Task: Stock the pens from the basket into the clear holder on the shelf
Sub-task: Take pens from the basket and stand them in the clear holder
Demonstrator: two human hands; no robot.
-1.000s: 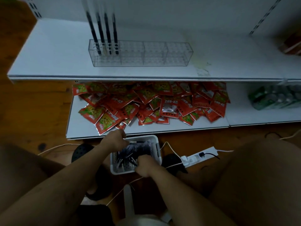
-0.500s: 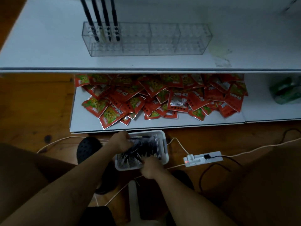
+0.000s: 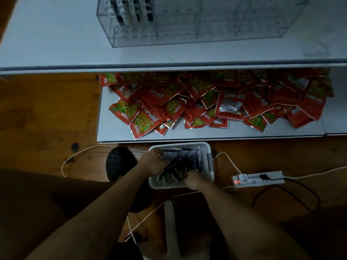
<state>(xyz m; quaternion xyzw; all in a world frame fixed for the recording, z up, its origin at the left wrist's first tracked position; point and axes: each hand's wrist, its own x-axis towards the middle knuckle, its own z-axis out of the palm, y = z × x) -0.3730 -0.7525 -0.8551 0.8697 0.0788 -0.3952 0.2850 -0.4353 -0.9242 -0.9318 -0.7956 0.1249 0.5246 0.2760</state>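
Observation:
A white basket [image 3: 210,166] full of dark pens [image 3: 187,158] sits on the wooden floor below the shelves. My left hand [image 3: 153,163] reaches into its left side, fingers curled round some pens. My right hand [image 3: 193,180] is at the basket's near edge, fingers curled round a bunch of pens that fan out toward the left hand. The clear holder [image 3: 216,23] stands on the upper white shelf [image 3: 56,44], cut off by the top edge. Several dark pens [image 3: 131,14] stand in its left section; the other sections look bare.
A pile of red snack packets [image 3: 216,102] covers the lower shelf. A white power strip [image 3: 257,179] with a red light and a black plug lies right of the basket, and white cables cross the floor. A black clog [image 3: 120,162] is left of the basket.
The view has moved closer and lower, so the holder's top is now cut off. Both hands stay in the basket; the right hand has closed on a bunch of pens.

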